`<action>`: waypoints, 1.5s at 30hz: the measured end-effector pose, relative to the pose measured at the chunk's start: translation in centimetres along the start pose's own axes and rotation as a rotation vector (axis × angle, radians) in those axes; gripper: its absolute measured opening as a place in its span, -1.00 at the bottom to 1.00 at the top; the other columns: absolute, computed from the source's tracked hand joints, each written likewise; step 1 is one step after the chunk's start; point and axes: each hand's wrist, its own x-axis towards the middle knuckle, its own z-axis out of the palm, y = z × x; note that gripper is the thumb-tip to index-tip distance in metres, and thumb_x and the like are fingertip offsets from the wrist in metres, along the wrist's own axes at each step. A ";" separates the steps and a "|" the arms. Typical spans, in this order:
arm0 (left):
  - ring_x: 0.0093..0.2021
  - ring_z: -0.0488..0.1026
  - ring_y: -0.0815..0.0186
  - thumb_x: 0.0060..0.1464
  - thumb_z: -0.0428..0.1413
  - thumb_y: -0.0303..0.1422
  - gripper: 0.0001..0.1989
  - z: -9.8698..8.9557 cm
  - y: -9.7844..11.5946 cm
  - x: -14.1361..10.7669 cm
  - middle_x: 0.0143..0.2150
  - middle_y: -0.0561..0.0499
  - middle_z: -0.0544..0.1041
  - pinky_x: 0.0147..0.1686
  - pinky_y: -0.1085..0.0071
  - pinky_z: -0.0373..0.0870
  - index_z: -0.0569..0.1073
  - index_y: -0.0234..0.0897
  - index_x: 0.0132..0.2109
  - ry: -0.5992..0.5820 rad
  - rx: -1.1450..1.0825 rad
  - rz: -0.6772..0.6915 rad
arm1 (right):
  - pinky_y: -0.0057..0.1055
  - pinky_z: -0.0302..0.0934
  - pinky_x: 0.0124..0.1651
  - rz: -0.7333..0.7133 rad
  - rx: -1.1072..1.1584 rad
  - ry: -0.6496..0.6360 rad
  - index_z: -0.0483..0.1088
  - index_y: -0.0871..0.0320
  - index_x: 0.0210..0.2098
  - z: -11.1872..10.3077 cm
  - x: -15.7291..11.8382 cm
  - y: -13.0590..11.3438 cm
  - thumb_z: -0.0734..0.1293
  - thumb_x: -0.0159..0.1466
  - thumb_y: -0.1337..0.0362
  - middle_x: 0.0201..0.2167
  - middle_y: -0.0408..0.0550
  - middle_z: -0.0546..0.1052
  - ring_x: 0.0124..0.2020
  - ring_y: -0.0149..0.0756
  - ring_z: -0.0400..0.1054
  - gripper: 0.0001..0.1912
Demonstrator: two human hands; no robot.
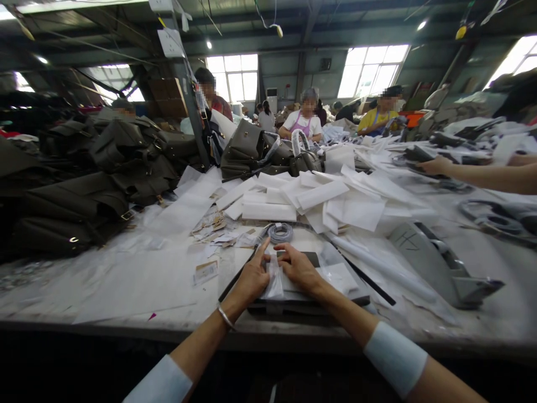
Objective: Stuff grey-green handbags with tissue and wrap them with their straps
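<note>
My left hand (250, 275) and my right hand (300, 270) are close together over a flat dark bag (312, 258) at the table's front edge. Between them is a crumpled piece of clear plastic film (275, 280), pinched by the fingers of both hands. The left index finger points forward, away from the film; the right fingers are bent. White padding paper (342, 278) covers part of the bag, and a black strap (364, 275) runs out to its right. Just beyond my fingertips lies a coiled cord wrapped in plastic (280, 232).
White foam sheets (268, 211) are heaped behind my hands. Dark handbags (71, 210) are piled at left, near a metal post (188, 84). A grey tape dispenser (432, 260) stands at right. A co-worker's arm (486, 174) reaches in from the right; other people work across the table.
</note>
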 end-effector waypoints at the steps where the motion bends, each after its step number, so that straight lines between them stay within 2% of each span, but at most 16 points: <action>1: -0.52 0.21 0.54 -0.11 0.03 -0.64 -0.10 0.1 0.2 0.0 -0.11 0.07 0.47 -0.43 0.53 0.22 0.03 -0.14 0.39 0.018 0.016 -0.009 | -0.32 0.25 -0.06 0.010 0.025 0.034 0.31 0.13 0.03 0.2 0.2 0.1 0.23 0.10 0.50 -0.36 -0.14 0.57 -0.25 -0.25 0.45 -0.51; 5: -0.42 0.30 0.47 -0.12 0.06 -0.62 -0.20 0.1 0.6 0.2 -0.21 0.09 0.44 -0.33 0.51 0.25 0.15 -0.25 0.32 0.084 0.057 -0.061 | -0.35 0.28 -0.15 0.030 0.066 0.176 0.37 0.16 -0.07 0.3 0.3 0.9 0.31 0.05 0.43 -0.30 -0.11 0.50 -0.32 -0.29 0.39 -0.59; 9: -0.41 0.31 0.40 -0.20 0.09 -0.62 -0.21 -0.5 0.7 0.9 -0.41 0.16 0.37 -0.38 0.51 0.20 0.20 -0.33 0.27 -0.008 0.006 -0.138 | -0.26 0.23 -0.03 0.071 -0.070 0.322 0.43 0.15 -0.17 -0.6 -0.1 0.9 0.26 0.18 0.36 -0.22 -0.02 0.52 -0.15 -0.19 0.38 -0.77; 11: -0.52 0.26 0.41 -0.22 0.11 -0.58 -0.26 -0.9 0.6 1.2 -0.51 0.21 0.31 -0.50 0.51 0.13 0.24 -0.36 0.21 -0.081 -0.055 -0.167 | -0.20 0.16 0.06 0.060 -0.234 0.257 0.46 0.12 -0.23 -1.2 -0.3 0.7 0.25 0.20 0.37 -0.17 -0.01 0.53 -0.07 -0.14 0.35 -0.81; 13: -0.62 0.15 0.46 -0.21 0.11 -0.51 -0.33 -1.1 0.5 1.3 -0.56 0.26 0.25 -0.61 0.53 0.02 0.25 -0.35 0.16 -0.130 -0.123 -0.196 | -0.17 0.11 0.08 0.052 -0.363 0.102 0.49 0.11 -0.26 -1.9 -0.5 0.3 0.25 0.24 0.36 -0.16 -0.02 0.54 -0.04 -0.11 0.32 -0.83; 15: -0.67 0.05 0.50 -0.19 0.10 -0.45 -0.39 -1.1 0.4 1.2 -0.57 0.29 0.18 -0.66 0.54 -0.06 0.24 -0.31 0.10 -0.143 -0.194 -0.224 | -0.18 0.10 0.10 0.027 -0.396 -0.034 0.50 0.10 -0.23 -2.6 -0.5 0.1 0.26 0.27 0.32 -0.14 -0.02 0.54 -0.02 -0.12 0.32 -0.82; 18: -0.70 -0.04 0.54 -0.20 0.08 -0.38 -0.47 -1.0 0.3 1.0 -0.55 0.30 0.13 -0.69 0.56 -0.09 0.21 -0.25 0.01 -0.125 -0.271 -0.259 | -0.19 0.08 0.17 -0.039 -0.355 -0.143 0.50 0.11 -0.10 -3.5 -0.7 0.1 0.27 0.28 0.29 -0.03 0.00 0.51 0.06 -0.12 0.29 -0.76; 21: -0.71 -0.06 0.54 -0.21 0.03 -0.35 -0.54 -0.9 0.1 0.9 -0.51 0.28 0.15 -0.71 0.55 -0.08 0.20 -0.23 -0.06 -0.095 -0.296 -0.284 | -0.15 0.03 0.23 -0.062 -0.346 -0.159 0.48 0.11 -0.02 -3.8 -0.9 0.5 0.26 0.31 0.25 0.09 0.03 0.46 0.15 -0.09 0.24 -0.72; 26: -0.66 0.02 0.48 -0.17 0.01 -0.45 -0.64 -0.4 -0.3 0.6 -0.55 0.27 0.11 -0.64 0.53 -0.04 0.19 -0.20 -0.13 0.029 -0.204 -0.250 | -0.17 0.02 0.25 -0.098 -0.404 -0.113 0.46 0.11 -0.01 -3.0 -1.4 0.9 0.27 0.33 0.24 0.08 0.03 0.46 0.16 -0.13 0.24 -0.72; 30: -0.53 0.21 0.40 -0.05 0.04 -0.52 -0.77 -0.5 0.3 0.0 -0.55 0.21 0.20 -0.46 0.48 0.09 0.29 -0.20 -0.20 0.058 0.198 -0.093 | -0.13 0.00 0.27 -0.118 -0.483 -0.113 0.46 0.12 -0.01 -2.9 -1.4 0.3 0.27 0.33 0.27 0.09 0.04 0.47 0.18 -0.12 0.24 -0.73; 32: -0.43 0.34 0.33 0.11 0.00 -0.45 -0.91 -0.8 0.9 -0.2 -0.50 0.13 0.34 -0.36 0.43 0.19 0.35 -0.19 -0.23 -0.006 0.425 -0.025 | -0.12 0.03 0.28 -0.075 -0.459 -0.163 0.44 0.14 0.04 -4.0 -1.2 -0.8 0.25 0.34 0.23 0.11 0.06 0.46 0.19 -0.10 0.25 -0.68; 35: -0.12 0.47 0.16 0.27 -0.08 -0.29 -0.79 -1.5 2.0 -0.3 -0.16 -0.05 0.53 -0.14 0.29 0.33 0.42 -0.20 -0.10 0.049 0.607 0.077 | -0.15 -0.01 0.33 -0.033 -0.404 -0.163 0.32 0.16 0.22 -7.0 -1.0 -2.8 0.15 0.41 0.12 0.25 0.08 0.35 0.29 -0.13 0.17 -0.53; 38: 0.28 0.24 0.06 0.31 -0.10 -0.18 -0.58 -1.7 2.4 -0.4 0.29 -0.20 0.32 0.18 0.10 0.24 0.31 -0.25 0.21 0.139 0.770 0.312 | -0.09 -0.23 0.42 -0.072 -0.508 -0.131 0.15 0.16 0.34 -9.5 -1.5 -3.4 0.07 0.43 0.01 0.39 0.05 0.12 0.42 -0.13 -0.09 -0.41; 41: 0.43 -0.01 0.07 0.31 -0.15 -0.01 -0.39 -1.1 2.0 -0.7 0.42 -0.19 0.11 0.34 0.02 0.03 0.15 -0.27 0.35 -0.106 0.817 0.425 | 0.00 -0.34 0.43 0.022 -0.679 -0.223 0.08 0.29 0.37 -9.8 -2.6 -1.3 0.09 0.40 -0.04 0.39 0.17 0.07 0.43 -0.03 -0.16 -0.30; 43: 0.44 -0.06 0.08 0.31 -0.20 0.05 -0.32 -0.5 1.7 -1.1 0.43 -0.19 0.07 0.36 0.00 -0.05 0.10 -0.29 0.38 -0.298 0.843 0.389 | 0.03 -0.34 0.42 0.129 -0.751 -0.288 0.07 0.40 0.37 -9.1 -3.3 0.7 0.10 0.39 -0.06 0.37 0.27 0.08 0.42 0.03 -0.13 -0.24; 45: 0.45 -0.10 0.11 0.32 -0.25 0.06 -0.30 0.0 1.4 -1.5 0.44 -0.20 0.01 0.39 0.01 -0.13 0.06 -0.31 0.40 -0.391 0.852 0.336 | 0.01 -0.34 0.43 0.188 -0.775 -0.319 0.05 0.44 0.37 -8.4 -3.7 2.4 0.08 0.38 -0.08 0.37 0.31 0.07 0.42 0.03 -0.13 -0.20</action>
